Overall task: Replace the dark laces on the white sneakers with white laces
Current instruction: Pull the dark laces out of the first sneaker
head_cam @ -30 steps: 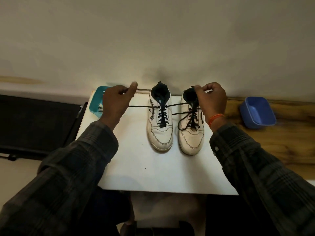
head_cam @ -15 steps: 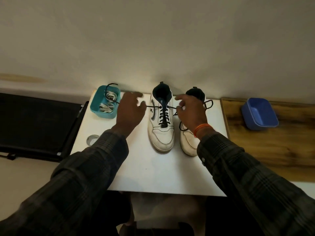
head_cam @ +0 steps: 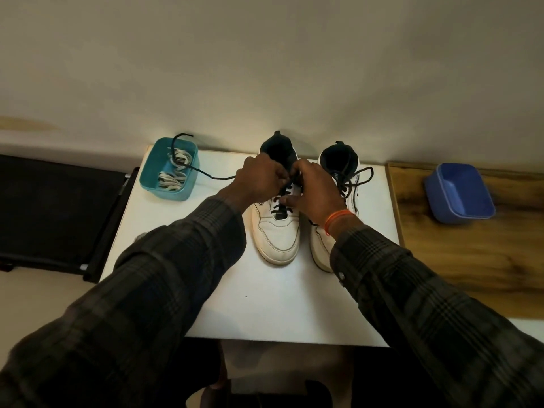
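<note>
In the head view, both hands meet at the centre of the frame over the left sneaker [head_cam: 276, 228], the left hand [head_cam: 259, 181] and right hand [head_cam: 313, 189] pinching its dark lace [head_cam: 279, 201], whose free end trails toward the upper left into the teal tub [head_cam: 153, 184] holding the white laces [head_cam: 173, 178].

Both hands, left hand [head_cam: 259, 179] and right hand [head_cam: 316, 187], pinch the dark lace [head_cam: 281, 201] atop the left sneaker [head_cam: 278, 231]. One loose end trails over into the teal tub [head_cam: 169, 169] of white laces [head_cam: 173, 175].
</note>
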